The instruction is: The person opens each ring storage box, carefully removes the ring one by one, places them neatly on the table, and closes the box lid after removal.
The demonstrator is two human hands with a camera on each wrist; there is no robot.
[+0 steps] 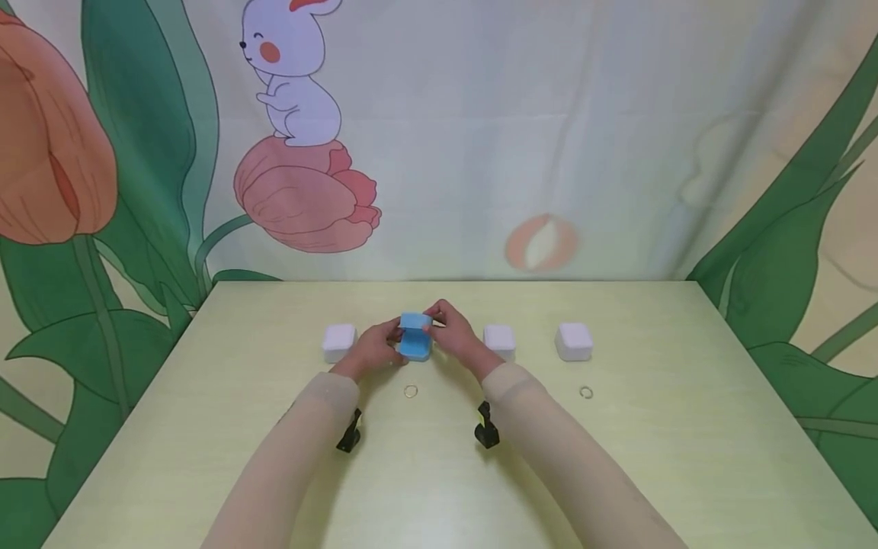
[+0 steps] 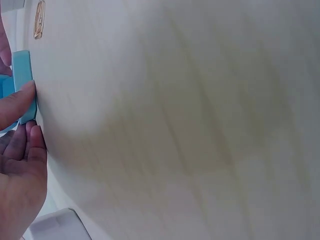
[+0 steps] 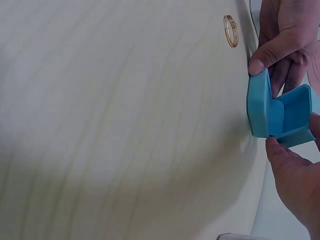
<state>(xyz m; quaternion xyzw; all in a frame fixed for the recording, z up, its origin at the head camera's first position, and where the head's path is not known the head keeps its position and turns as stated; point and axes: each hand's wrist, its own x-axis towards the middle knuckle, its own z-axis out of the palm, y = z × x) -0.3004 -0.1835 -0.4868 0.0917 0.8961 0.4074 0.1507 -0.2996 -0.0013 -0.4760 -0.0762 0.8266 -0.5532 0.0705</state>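
Note:
A blue ring box (image 1: 415, 347) sits on the table with its lid raised, its inside facing the person. My left hand (image 1: 375, 349) grips the box's base from the left, thumb at the front corner in the right wrist view. From the other side my right hand (image 1: 454, 333) pinches the raised lid (image 3: 300, 112), its thumb close to the base. No ring shows inside the box. A gold ring (image 3: 235, 34) lies on the table just in front of it.
One white box (image 1: 339, 343) stands left of the blue one; two more, a white box (image 1: 499, 337) and another white box (image 1: 574, 341), stand to the right. A second ring (image 1: 586, 397) lies before the rightmost box. A printed curtain (image 1: 439, 152) hangs behind the table.

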